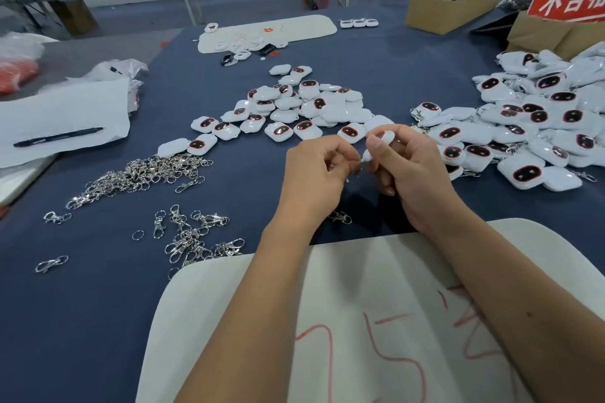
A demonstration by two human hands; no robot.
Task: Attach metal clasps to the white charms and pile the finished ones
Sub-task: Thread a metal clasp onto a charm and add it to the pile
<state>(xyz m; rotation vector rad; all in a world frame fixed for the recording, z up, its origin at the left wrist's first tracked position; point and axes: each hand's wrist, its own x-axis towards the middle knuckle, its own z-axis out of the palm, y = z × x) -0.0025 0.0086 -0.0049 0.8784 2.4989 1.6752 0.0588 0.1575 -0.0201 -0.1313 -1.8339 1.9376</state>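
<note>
Table [98,304]: covered in blue cloth; your white board [229,337] lies at its near edge.
Finished pile [540,127]: at the right edge.
Bare charms [294,108]: heap in the middle.
Clasps [140,173]: loose toward the left.
Right hand [412,170]: fingers curled, you hold one charm [388,135].
Left hand [317,173]: pinches something small beside that charm; I cannot tell what.
</note>
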